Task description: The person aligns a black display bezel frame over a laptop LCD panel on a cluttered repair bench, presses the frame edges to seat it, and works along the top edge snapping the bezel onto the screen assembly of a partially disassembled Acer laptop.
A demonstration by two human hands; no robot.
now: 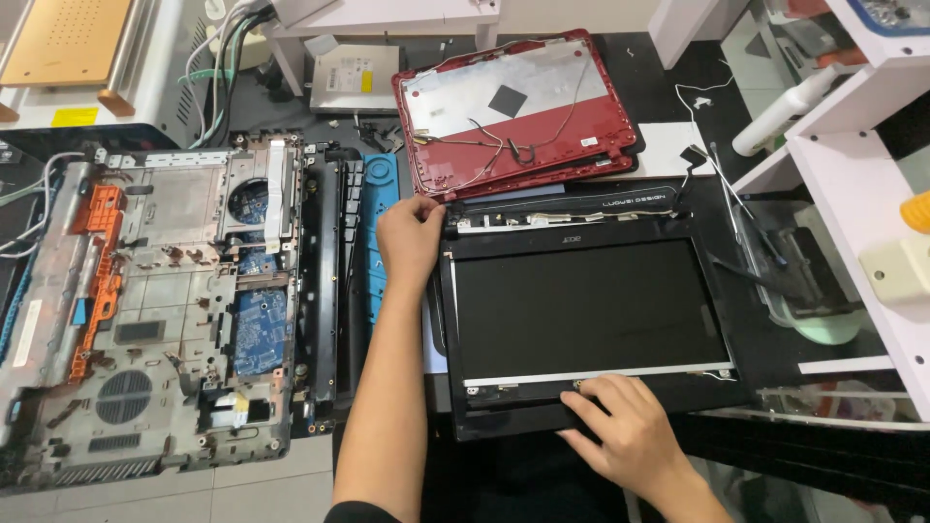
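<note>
A person works on a screen (591, 310) lying flat in its black bezel (581, 412) near the middle of the dark tabletop (668, 97). The left hand (409, 237) rests on the bezel's upper left corner, fingers curled over the edge, its grip closed on that corner. The right hand (620, 426) lies on the bezel's lower edge, fingertips pressed flat against it, fingers together; it clasps nothing. A red lid (518, 111) with loose wires lies just beyond the screen, toward the tabletop's far edge. A stripped laptop base (155, 310), its blue board exposed, fills the left side. A white bottle (785, 108) lies at the far right, beside a white shelf (852, 155).
</note>
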